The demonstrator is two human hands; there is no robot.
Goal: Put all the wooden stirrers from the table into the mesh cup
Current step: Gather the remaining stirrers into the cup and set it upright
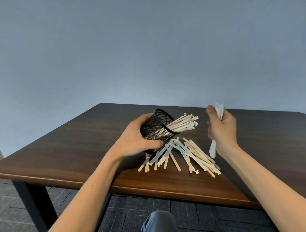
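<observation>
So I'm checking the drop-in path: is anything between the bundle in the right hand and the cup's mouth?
Nothing blocks the gap. The right hand holds its bundle apart from the mesh cup, which the left hand tilts toward it. Stirrers already inside stick out of the mouth, partly filling it.

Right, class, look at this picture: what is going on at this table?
A person is gathering wooden stirrers into a black mesh cup. The left hand holds the cup tilted, its mouth facing right, with some stirrers sticking out of it. The right hand grips a bundle of stirrers beside the cup, not yet put in. A loose pile of stirrers lies on the dark wooden table, so the job is partly done.
</observation>
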